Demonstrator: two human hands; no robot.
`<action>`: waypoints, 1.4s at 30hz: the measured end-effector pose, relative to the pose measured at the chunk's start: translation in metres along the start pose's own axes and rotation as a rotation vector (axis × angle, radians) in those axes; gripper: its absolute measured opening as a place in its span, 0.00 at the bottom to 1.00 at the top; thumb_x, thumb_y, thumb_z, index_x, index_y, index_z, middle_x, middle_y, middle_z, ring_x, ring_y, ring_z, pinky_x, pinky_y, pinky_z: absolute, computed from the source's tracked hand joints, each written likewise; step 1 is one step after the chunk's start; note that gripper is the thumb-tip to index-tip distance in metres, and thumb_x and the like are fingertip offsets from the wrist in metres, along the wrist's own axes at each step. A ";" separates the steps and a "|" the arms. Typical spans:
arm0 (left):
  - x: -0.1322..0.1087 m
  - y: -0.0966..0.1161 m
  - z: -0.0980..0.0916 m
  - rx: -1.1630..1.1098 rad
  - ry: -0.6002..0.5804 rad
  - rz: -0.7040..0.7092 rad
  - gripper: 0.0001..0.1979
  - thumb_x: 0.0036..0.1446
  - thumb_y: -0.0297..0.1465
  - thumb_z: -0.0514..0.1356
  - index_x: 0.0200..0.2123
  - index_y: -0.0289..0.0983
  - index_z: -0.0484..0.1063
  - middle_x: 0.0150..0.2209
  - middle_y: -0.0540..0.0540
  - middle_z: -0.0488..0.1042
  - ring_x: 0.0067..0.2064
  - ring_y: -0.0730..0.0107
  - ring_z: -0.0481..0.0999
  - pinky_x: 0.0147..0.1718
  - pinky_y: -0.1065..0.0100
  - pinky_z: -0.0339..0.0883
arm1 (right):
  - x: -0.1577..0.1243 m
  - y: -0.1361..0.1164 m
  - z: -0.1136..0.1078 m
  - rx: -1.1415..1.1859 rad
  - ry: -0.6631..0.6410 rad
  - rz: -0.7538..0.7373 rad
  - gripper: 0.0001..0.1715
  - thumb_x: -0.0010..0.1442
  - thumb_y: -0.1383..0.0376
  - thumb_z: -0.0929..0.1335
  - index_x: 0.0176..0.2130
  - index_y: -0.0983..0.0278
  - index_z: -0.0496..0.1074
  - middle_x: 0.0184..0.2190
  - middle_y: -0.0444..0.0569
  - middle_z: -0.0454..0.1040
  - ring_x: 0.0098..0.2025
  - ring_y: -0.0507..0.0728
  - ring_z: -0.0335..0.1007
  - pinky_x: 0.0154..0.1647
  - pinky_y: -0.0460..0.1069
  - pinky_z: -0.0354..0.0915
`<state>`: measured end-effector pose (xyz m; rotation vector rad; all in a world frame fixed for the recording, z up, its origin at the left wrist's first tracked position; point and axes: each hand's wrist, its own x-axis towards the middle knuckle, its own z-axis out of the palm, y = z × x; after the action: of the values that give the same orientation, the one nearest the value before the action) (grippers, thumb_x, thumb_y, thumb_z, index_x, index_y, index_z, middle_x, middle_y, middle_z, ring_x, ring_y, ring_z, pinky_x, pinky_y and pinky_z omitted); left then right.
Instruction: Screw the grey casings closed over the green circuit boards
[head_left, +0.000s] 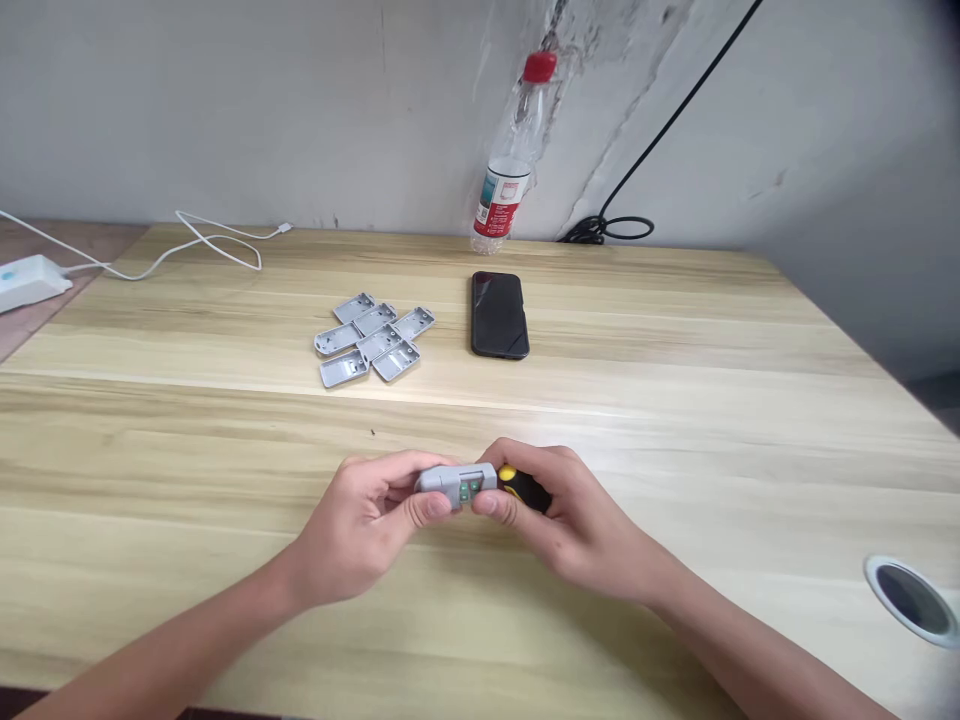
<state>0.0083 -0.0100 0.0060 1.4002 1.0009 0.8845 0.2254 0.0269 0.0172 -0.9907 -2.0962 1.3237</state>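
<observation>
Shells point(373, 338), phone point(499, 314) (bottle point(510, 160)) beyond case point(457, 483), screwdriver point(525, 487)

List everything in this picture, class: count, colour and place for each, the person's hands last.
table: one, light wood, under everything
shells: about seven, grey, heaped left of centre
phone: one, black, right of the shells
bottle: one, clear with red cap, by the wall
black cable: one, coiled by the wall
white cable: one, far left
power strip: one, white, left edge
grommet: one, grey, right edge
case: one, grey with green inside, between the hands
screwdriver: one, yellow and black, right hand
left hand: one, fingers on the case
right hand: one, fingers round the screwdriver
</observation>
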 end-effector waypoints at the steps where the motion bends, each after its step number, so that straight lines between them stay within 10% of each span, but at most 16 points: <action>1: 0.000 -0.002 -0.001 0.070 0.009 0.065 0.12 0.65 0.33 0.61 0.49 0.35 0.79 0.37 0.44 0.82 0.36 0.67 0.81 0.34 0.72 0.77 | 0.000 0.001 0.000 0.018 -0.008 0.023 0.16 0.69 0.57 0.65 0.32 0.63 0.66 0.21 0.39 0.60 0.23 0.49 0.53 0.23 0.46 0.50; 8: 0.002 -0.004 -0.006 0.651 0.162 0.666 0.19 0.57 0.23 0.67 0.52 0.37 0.74 0.43 0.43 0.83 0.30 0.75 0.79 0.34 0.75 0.76 | 0.003 0.008 0.006 0.121 0.002 0.119 0.18 0.66 0.57 0.69 0.52 0.61 0.71 0.38 0.47 0.75 0.35 0.53 0.69 0.37 0.48 0.64; 13: 0.001 0.001 0.000 0.436 0.137 0.396 0.09 0.58 0.30 0.68 0.43 0.36 0.77 0.32 0.48 0.81 0.24 0.76 0.74 0.22 0.76 0.70 | 0.002 0.004 0.015 0.502 -0.089 0.226 0.22 0.59 0.55 0.74 0.49 0.62 0.72 0.37 0.46 0.72 0.31 0.51 0.67 0.30 0.46 0.67; 18: 0.000 0.006 -0.002 0.168 -0.082 0.085 0.22 0.51 0.34 0.73 0.50 0.39 0.75 0.38 0.47 0.81 0.36 0.68 0.81 0.31 0.72 0.75 | 0.005 0.004 0.021 0.736 -0.200 0.277 0.20 0.63 0.51 0.71 0.43 0.65 0.73 0.33 0.46 0.74 0.26 0.49 0.68 0.32 0.47 0.67; 25: 0.002 -0.001 -0.009 0.635 -0.056 0.070 0.14 0.60 0.33 0.66 0.48 0.38 0.72 0.43 0.46 0.77 0.42 0.63 0.78 0.43 0.62 0.73 | 0.008 0.005 0.009 0.627 0.238 0.363 0.23 0.59 0.48 0.73 0.42 0.63 0.74 0.32 0.46 0.74 0.23 0.48 0.63 0.21 0.44 0.56; 30: 0.002 -0.014 -0.003 0.941 -0.112 0.129 0.18 0.64 0.32 0.61 0.55 0.34 0.70 0.49 0.40 0.74 0.48 0.56 0.75 0.47 0.54 0.72 | 0.016 -0.015 -0.013 1.027 0.538 0.274 0.23 0.56 0.54 0.70 0.19 0.62 0.63 0.14 0.37 0.47 0.16 0.47 0.42 0.16 0.44 0.47; 42: 0.003 -0.019 -0.005 0.937 0.094 0.476 0.10 0.62 0.32 0.63 0.45 0.36 0.73 0.45 0.42 0.77 0.47 0.60 0.77 0.47 0.58 0.70 | 0.054 -0.048 -0.009 0.864 0.269 -0.115 0.31 0.61 0.54 0.67 0.14 0.62 0.55 0.10 0.37 0.45 0.13 0.46 0.39 0.14 0.44 0.45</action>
<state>0.0028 -0.0057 -0.0125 2.4803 1.2465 0.8485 0.1818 0.0606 0.0652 -0.5999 -1.1536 1.6819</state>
